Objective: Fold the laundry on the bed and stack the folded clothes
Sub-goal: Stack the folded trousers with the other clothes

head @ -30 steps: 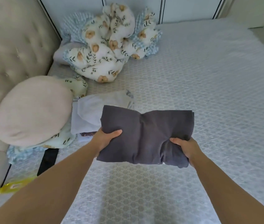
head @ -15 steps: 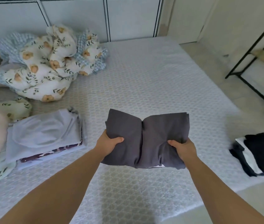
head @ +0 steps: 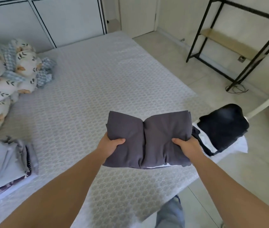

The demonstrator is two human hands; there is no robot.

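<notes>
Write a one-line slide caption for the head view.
Both hands, left and right, hold a folded dark grey cloth bundle above the white patterned bed.

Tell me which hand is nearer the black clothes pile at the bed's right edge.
Right. The right hand grips the grey folded garment just beside the black pile; the left hand grips its far side.

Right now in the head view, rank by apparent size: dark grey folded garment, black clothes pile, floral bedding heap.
1. Dark grey folded garment, though nearest the camera.
2 and 3. Floral bedding heap and black clothes pile: unsure, the heap is cropped at the frame edge.

Black metal shelf [head: 239, 45], white door [head: 138, 14]
</notes>
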